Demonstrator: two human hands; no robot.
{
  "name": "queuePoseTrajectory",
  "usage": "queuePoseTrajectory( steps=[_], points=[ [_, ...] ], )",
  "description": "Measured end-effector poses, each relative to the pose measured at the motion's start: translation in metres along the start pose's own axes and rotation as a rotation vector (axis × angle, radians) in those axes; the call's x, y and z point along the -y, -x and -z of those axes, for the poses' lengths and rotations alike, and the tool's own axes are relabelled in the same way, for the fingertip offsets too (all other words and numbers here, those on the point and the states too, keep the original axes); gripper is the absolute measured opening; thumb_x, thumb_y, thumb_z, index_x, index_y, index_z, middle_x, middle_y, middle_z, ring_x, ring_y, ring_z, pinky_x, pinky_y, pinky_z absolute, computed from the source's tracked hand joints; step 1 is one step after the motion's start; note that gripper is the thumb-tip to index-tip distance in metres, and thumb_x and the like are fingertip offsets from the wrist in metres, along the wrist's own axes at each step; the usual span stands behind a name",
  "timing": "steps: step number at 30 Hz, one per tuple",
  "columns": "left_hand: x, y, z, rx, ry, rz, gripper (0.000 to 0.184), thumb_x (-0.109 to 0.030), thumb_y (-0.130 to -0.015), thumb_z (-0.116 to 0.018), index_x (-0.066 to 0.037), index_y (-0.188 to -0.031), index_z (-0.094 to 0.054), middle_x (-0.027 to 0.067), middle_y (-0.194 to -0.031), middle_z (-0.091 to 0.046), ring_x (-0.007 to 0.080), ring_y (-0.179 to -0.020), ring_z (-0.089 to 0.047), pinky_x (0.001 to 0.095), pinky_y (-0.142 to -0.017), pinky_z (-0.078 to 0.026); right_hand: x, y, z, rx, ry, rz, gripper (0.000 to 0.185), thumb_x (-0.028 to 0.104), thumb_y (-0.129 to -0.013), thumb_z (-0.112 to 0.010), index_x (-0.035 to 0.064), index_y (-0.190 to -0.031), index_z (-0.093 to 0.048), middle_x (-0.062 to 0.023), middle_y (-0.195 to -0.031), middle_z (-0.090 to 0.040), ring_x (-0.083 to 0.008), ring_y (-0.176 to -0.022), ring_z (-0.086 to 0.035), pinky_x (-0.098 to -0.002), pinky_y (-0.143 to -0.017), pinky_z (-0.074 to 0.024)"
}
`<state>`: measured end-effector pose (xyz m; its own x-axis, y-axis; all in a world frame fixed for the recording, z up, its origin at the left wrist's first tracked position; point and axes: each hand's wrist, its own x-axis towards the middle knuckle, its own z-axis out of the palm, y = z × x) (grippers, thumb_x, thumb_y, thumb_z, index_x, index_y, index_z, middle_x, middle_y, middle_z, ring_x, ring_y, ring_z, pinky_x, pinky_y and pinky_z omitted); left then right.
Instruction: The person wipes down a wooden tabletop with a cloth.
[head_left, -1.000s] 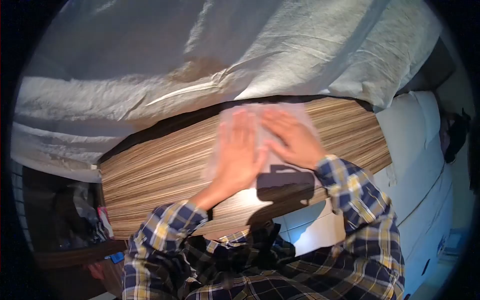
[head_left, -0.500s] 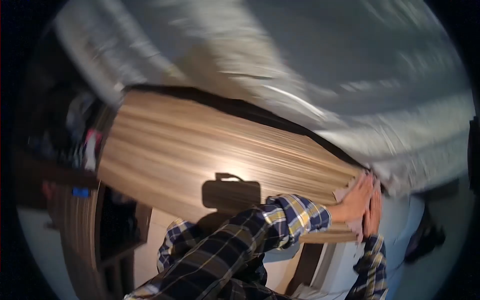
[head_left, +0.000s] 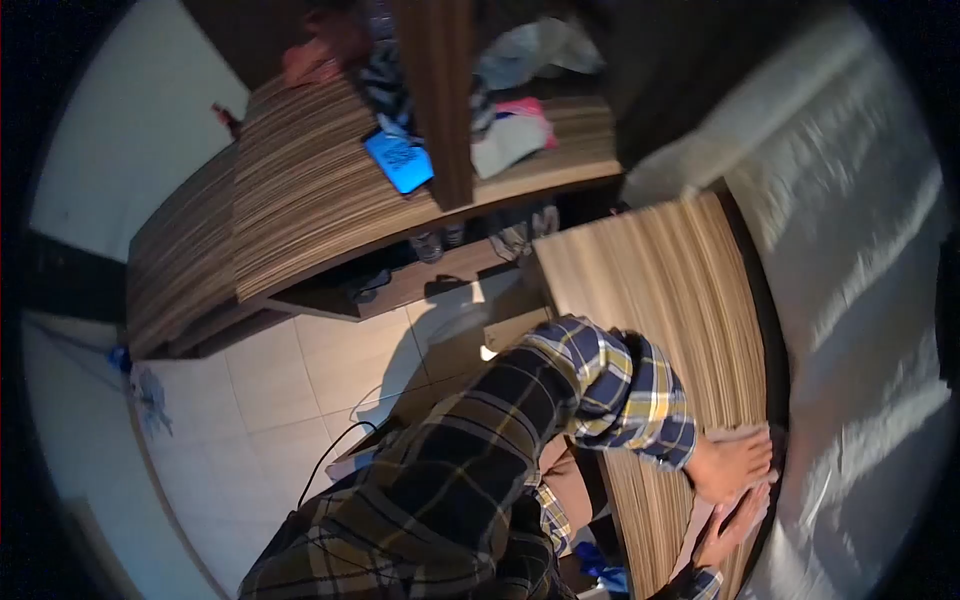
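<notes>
My left hand [head_left: 733, 468] lies palm down, fingers stretched out, on a pale pink cloth [head_left: 697, 522]. The cloth rests on a wood-grain top [head_left: 660, 270], close to its dark right edge. Just below, my right hand [head_left: 732, 530] is flat on the same cloth with its fingers extended and thumb apart. The two hands nearly touch and cover much of the cloth. My left arm, in a plaid sleeve, reaches across from the lower left.
A grey-white sheeted surface [head_left: 860, 300] runs along the right. At the upper left is a wood-grain shelf unit [head_left: 310, 180] bearing a blue printed item [head_left: 398, 160] and clothes. Shoes [head_left: 428, 247] stand beneath it. A cable [head_left: 325, 460] curves over the tiled floor [head_left: 270, 390].
The view has swung left, bringing the shelf unit and floor into sight. Both hands stay flat on the cloth by the dark edge of the wooden top.
</notes>
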<state>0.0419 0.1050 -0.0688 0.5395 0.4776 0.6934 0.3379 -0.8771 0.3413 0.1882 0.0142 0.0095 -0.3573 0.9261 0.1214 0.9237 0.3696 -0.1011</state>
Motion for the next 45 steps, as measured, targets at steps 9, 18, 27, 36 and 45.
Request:
queuePoseTrajectory(
  steps=[9,18,27,36,45],
  points=[
    [0.109,0.086,0.190,-0.191,-0.585,0.627,0.064,-0.039,-0.088,-0.048,0.005,-0.134,-0.048,0.0280,-0.150,-0.029,0.0447,-0.141,-0.020,0.0618,-0.114,-0.001,0.161,-0.215,-0.050,-0.061,-0.253,0.379,0.068,0.050,-0.099,-0.034,-0.0029,-0.143,-0.035,-0.0206,-0.149,-0.035,-0.0362,-0.139,-0.029,-0.0441,-0.115,-0.0211],
    [0.059,0.165,0.297,0.051,-0.530,0.858,0.031,-0.026,-0.090,-0.050,0.000,-0.081,-0.063,0.0213,-0.083,-0.067,0.0367,-0.070,-0.067,0.0490,-0.059,-0.052,0.270,-0.232,-0.076,-0.135,-0.305,0.641,0.057,0.037,-0.095,-0.041,-0.0003,-0.137,-0.045,-0.0219,-0.144,-0.041,-0.0361,-0.137,-0.034,-0.0456,-0.115,-0.0222],
    [0.042,0.125,0.294,0.216,-0.665,1.018,0.034,-0.029,-0.079,-0.058,-0.004,-0.097,-0.072,0.0249,-0.117,-0.059,0.0372,-0.115,-0.054,0.0500,-0.098,-0.040,0.258,-0.214,-0.031,0.039,-0.521,0.591,0.051,0.021,-0.090,-0.045,0.0010,-0.136,-0.046,-0.0200,-0.141,-0.046,-0.0345,-0.134,-0.039,-0.0439,-0.113,-0.0262],
    [0.064,0.043,0.178,0.096,-0.763,0.690,0.065,-0.032,-0.094,-0.038,0.007,-0.145,-0.026,0.0324,-0.148,-0.028,0.0466,-0.139,-0.023,0.0536,-0.115,-0.017,0.112,-0.193,-0.042,-0.287,-0.403,0.416,0.050,0.015,-0.088,-0.047,0.0001,-0.135,-0.046,-0.0209,-0.138,-0.048,-0.0342,-0.131,-0.043,-0.0444,-0.112,-0.0287],
    [0.009,-0.054,0.072,0.264,-0.478,0.531,0.047,-0.030,-0.092,-0.042,0.009,-0.113,-0.058,0.0302,-0.120,-0.054,0.0454,-0.122,-0.043,0.0543,-0.110,-0.023,-0.007,-0.097,0.008,-0.177,-0.335,-0.042,0.044,0.021,-0.090,-0.048,0.0004,-0.129,-0.051,-0.0244,-0.125,-0.056,-0.0400,-0.114,-0.054,-0.0429,-0.098,-0.0419]
  ],
)
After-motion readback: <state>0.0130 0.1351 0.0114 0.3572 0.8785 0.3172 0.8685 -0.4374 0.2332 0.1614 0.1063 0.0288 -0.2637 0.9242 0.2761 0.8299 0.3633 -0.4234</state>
